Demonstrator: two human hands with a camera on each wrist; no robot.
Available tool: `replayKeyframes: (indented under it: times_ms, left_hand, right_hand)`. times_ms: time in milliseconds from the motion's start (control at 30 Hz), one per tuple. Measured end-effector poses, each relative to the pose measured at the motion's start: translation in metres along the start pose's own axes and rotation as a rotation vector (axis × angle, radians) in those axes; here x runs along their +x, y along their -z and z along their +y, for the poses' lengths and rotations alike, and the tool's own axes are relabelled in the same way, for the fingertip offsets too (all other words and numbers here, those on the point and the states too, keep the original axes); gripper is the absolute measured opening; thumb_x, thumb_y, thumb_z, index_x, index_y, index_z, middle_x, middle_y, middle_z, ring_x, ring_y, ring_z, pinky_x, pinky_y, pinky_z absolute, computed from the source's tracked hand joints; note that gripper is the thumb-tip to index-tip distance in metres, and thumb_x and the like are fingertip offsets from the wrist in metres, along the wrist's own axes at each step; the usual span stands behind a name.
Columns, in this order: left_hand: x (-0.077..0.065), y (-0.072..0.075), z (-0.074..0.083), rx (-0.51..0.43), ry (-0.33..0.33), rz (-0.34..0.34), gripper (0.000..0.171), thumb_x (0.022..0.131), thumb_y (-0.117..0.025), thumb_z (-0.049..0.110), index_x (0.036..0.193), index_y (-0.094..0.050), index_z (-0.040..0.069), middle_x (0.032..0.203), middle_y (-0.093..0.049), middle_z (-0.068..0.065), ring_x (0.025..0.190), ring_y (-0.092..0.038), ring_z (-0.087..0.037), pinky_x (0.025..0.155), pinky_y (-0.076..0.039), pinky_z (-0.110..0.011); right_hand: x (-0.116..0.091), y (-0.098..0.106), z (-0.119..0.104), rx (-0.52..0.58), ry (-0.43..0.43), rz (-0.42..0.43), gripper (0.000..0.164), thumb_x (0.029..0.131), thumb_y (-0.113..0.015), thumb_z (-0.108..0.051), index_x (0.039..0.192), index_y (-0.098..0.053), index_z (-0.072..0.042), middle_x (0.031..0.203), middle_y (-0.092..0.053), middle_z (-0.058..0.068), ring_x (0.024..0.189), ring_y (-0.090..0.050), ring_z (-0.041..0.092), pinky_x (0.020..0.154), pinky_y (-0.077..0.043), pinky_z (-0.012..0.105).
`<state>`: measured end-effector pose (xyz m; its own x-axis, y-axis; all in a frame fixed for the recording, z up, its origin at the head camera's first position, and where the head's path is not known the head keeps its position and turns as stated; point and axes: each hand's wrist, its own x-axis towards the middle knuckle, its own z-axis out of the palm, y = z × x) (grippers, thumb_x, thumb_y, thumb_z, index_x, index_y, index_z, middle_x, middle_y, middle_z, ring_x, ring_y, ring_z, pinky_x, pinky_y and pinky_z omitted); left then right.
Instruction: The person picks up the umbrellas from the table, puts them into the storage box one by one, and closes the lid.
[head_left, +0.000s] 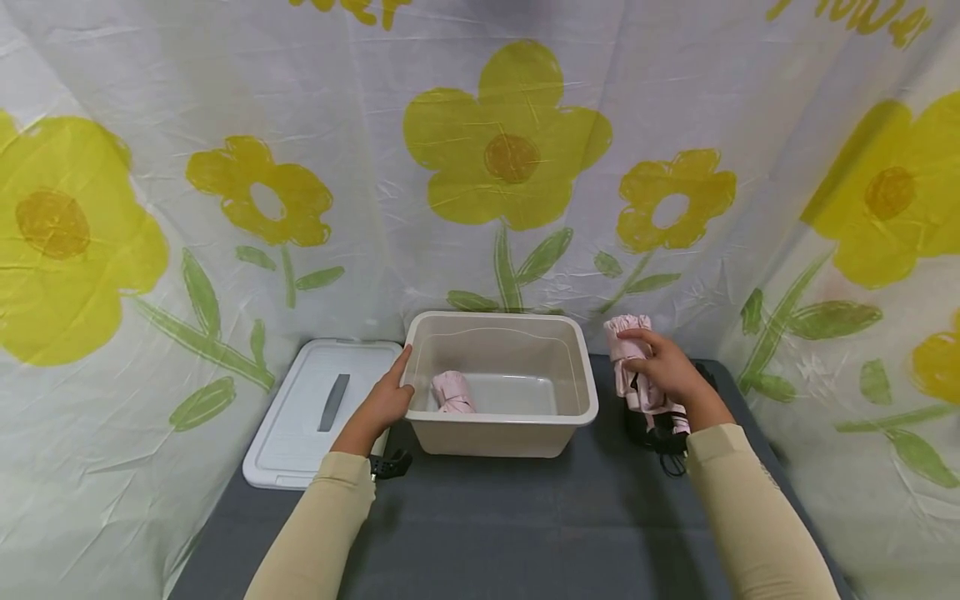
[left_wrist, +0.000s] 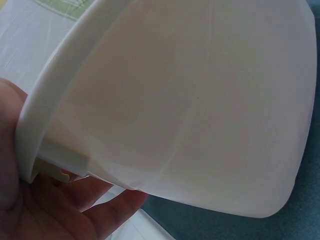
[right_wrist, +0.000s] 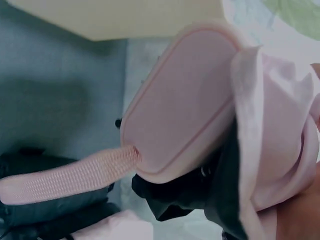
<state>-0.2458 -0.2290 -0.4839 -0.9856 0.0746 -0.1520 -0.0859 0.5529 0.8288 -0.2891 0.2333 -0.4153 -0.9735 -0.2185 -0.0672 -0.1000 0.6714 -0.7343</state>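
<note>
A beige plastic bin (head_left: 487, 437) stands at the middle of the table with a rolled pink folding umbrella (head_left: 453, 393) lying inside, toward its left. My left hand (head_left: 384, 403) grips the bin's left rim; in the left wrist view its fingers (left_wrist: 117, 212) curl beneath the rim (left_wrist: 55, 95). To the right of the bin, my right hand (head_left: 670, 367) holds up another pink folding umbrella (head_left: 628, 333). The right wrist view shows its flat pink handle end (right_wrist: 182, 102), a hanging wrist strap (right_wrist: 75, 175) and dark inner cloth.
Below the right hand, black folded umbrellas (right_wrist: 55, 197) and a pink one (right_wrist: 115, 227) lie on the dark table (head_left: 487, 517). A white lid (head_left: 296, 417) with a grey handle (head_left: 333, 402) lies left of the bin. Flower-printed curtains (head_left: 360, 275) enclose the table's back and sides.
</note>
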Motion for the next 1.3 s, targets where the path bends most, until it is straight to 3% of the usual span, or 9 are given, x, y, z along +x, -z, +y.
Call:
replayKeyframes:
  times_ms: [67, 200, 333, 533, 833, 1300]
  left_hand:
    - [0.000, 0.000, 0.000, -0.001, 0.001, -0.001, 0.075, 0.093, -0.035, 0.006, 0.158, -0.002, 0.026, 0.162, -0.010, -0.018, 0.148, -0.013, -0.039, 0.116, -0.017, -0.058]
    - [0.001, 0.001, 0.000, -0.003, 0.000, 0.002, 0.075, 0.093, -0.035, 0.005, 0.158, -0.003, 0.025, 0.162, -0.011, -0.019, 0.148, -0.013, -0.039, 0.116, -0.017, -0.058]
    - [0.001, 0.001, 0.001, -0.006, -0.001, 0.003, 0.075, 0.093, -0.035, 0.005, 0.158, -0.002, 0.025, 0.162, -0.011, -0.020, 0.148, -0.014, -0.039, 0.116, -0.017, -0.058]
    - [0.001, 0.002, 0.001, 0.006, -0.004, 0.014, 0.075, 0.093, -0.036, 0.006, 0.158, -0.003, 0.025, 0.161, -0.013, -0.020, 0.147, -0.016, -0.040, 0.116, -0.019, -0.058]
    - [0.001, 0.002, -0.001, -0.003, -0.007, 0.017, 0.076, 0.092, -0.037, 0.006, 0.158, -0.004, 0.027, 0.161, -0.014, -0.019, 0.147, -0.017, -0.039, 0.116, -0.020, -0.058]
    - [-0.001, 0.000, -0.001, -0.006, -0.006, 0.022, 0.076, 0.092, -0.037, 0.006, 0.158, -0.005, 0.027, 0.161, -0.015, -0.019, 0.147, -0.017, -0.038, 0.116, -0.020, -0.057]
  right_hand:
    - [0.002, 0.001, -0.004, 0.025, 0.018, -0.005, 0.052, 0.092, -0.063, -0.014, 0.142, -0.048, -0.014, 0.155, -0.029, 0.022, 0.123, -0.042, 0.040, 0.081, -0.047, 0.042]
    - [0.004, 0.003, -0.014, 0.071, 0.013, -0.013, 0.052, 0.090, -0.065, -0.017, 0.140, -0.048, -0.015, 0.151, -0.034, 0.023, 0.107, -0.053, 0.037, 0.068, -0.050, 0.034]
    - [0.006, 0.006, -0.026, 0.112, 0.015, -0.020, 0.049, 0.089, -0.066, -0.017, 0.135, -0.050, -0.014, 0.143, -0.041, 0.023, 0.093, -0.057, 0.034, 0.064, -0.052, 0.033]
    - [0.012, 0.008, -0.041, 0.136, 0.064, -0.049, 0.046, 0.087, -0.069, -0.013, 0.130, -0.053, -0.010, 0.146, -0.040, 0.020, 0.109, -0.051, 0.036, 0.072, -0.051, 0.031]
    - [0.019, 0.007, -0.060, 0.162, 0.087, -0.136, 0.046, 0.087, -0.069, -0.013, 0.130, -0.053, -0.012, 0.149, -0.036, 0.015, 0.121, -0.049, 0.037, 0.077, -0.051, 0.033]
    - [0.036, -0.002, -0.090, 0.160, 0.141, -0.242, 0.046, 0.085, -0.072, -0.014, 0.128, -0.055, -0.014, 0.136, -0.045, 0.016, 0.104, -0.055, 0.033, 0.073, -0.053, 0.034]
